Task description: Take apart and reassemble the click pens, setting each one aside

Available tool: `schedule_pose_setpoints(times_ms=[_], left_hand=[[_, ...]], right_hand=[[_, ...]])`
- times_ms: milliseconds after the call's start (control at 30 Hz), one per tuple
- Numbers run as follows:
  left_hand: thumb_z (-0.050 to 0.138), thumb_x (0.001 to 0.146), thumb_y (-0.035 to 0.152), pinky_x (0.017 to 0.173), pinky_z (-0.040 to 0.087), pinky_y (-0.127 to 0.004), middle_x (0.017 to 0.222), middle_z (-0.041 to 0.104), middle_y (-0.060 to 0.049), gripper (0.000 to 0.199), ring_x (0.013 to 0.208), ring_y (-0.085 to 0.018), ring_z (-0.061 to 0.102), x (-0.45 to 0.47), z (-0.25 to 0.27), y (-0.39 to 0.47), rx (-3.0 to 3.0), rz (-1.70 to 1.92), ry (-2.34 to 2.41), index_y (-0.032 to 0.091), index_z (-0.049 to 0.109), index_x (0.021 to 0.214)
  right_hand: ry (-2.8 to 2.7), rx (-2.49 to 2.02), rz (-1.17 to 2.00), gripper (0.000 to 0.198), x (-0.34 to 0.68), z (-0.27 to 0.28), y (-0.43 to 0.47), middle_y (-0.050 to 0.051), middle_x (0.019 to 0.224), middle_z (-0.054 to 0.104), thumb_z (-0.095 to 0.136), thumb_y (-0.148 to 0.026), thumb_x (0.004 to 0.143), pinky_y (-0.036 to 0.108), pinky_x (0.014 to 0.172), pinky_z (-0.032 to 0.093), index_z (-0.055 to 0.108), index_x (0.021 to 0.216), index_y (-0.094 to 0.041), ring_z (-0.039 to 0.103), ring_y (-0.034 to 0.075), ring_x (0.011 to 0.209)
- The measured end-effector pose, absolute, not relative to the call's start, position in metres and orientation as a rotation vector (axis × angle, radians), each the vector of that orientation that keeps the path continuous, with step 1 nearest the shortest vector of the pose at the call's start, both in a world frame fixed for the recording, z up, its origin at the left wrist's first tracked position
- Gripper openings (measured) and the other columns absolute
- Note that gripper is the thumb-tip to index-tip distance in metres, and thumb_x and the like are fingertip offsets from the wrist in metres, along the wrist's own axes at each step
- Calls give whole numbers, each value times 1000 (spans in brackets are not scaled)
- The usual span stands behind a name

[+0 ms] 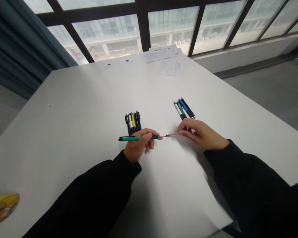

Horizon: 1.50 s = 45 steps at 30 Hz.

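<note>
The person's left hand [140, 144] hovers over the smooth white tabletop [76, 99] with its grip closed around a slim green-and-black pen [129, 138], thumb on top of the barrel. The pen lies nearly level across the hand, black clip end to the left, and a thin rod [164, 136] sticks out of its front end to the right, bearing a small shiny metallic piece [168, 135] near its tip. The right hand [200, 132] is just beside that tip but apart from it, thumb and fingers curled together; whether its grip holds anything small cannot be told. Just beyond the left hand lies a row of slender black, white and yellow pens [133, 121], clips upward, their lower ends partly hidden by the hand. Just beyond the right hand is a slanted cluster of white, green, blue and black pens [183, 107]. Printed white paper sheets [172, 66] lie at the far edge, near a dark-framed window [142, 29]. Both arms wear black sleeves [96, 191].
</note>
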<state>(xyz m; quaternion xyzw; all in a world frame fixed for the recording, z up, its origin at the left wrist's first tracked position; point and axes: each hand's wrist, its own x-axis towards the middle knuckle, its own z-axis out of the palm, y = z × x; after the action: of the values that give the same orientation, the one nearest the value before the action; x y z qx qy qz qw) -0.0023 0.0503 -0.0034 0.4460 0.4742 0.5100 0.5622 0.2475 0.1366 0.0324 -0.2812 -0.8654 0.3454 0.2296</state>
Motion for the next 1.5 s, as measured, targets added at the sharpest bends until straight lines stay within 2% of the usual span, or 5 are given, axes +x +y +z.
schedule_pose_setpoints(times_ms=[867, 1000, 1133, 1267, 1500], left_hand=[[61, 89, 50, 38, 31, -20, 90, 77, -11, 35, 44, -7, 52, -3, -3, 51, 1005, 1318, 1079, 15, 57, 88], [67, 87, 54, 37, 32, -19, 99, 78, -14, 42, 44, -8, 59, 1, -3, 49, 1064, 1233, 1045, 17, 47, 91], [76, 79, 52, 36, 37, -18, 84, 78, -9, 50, 49, -16, 69, 16, -3, 46, 1024, 1139, 955, 21, 39, 87], [86, 72, 40, 37, 42, -17, 75, 76, -6, 47, 52, -19, 71, 26, -6, 42, 955, 1165, 953, 19, 44, 81], [89, 65, 25, 52, 50, -21, 113, 74, -13, 27, 63, -11, 67, 17, 0, 41, 1151, 1205, 1051, 14, 71, 81]], right_hand=[[-2534, -875, 654, 16, 254, 19, 148, 9, 87, 65, 68, -32, 90, 35, 70, 47, 73, 93, -17, 59, 20, 74], [-2333, -812, 822, 24, 244, 23, 134, 6, 84, 65, 72, -39, 88, 31, 64, 48, 70, 100, -18, 59, 17, 70], [-2205, -616, 991, 29, 231, 24, 116, 5, 89, 67, 75, -36, 87, 30, 65, 51, 68, 110, -19, 61, 15, 72], [-2255, -519, 956, 12, 226, 23, 109, 8, 95, 68, 66, -27, 93, 32, 71, 54, 72, 99, -19, 64, 16, 77], [-2285, -500, 955, 10, 226, 22, 113, 10, 109, 66, 66, -20, 91, 33, 77, 55, 71, 99, -18, 65, 17, 85]])
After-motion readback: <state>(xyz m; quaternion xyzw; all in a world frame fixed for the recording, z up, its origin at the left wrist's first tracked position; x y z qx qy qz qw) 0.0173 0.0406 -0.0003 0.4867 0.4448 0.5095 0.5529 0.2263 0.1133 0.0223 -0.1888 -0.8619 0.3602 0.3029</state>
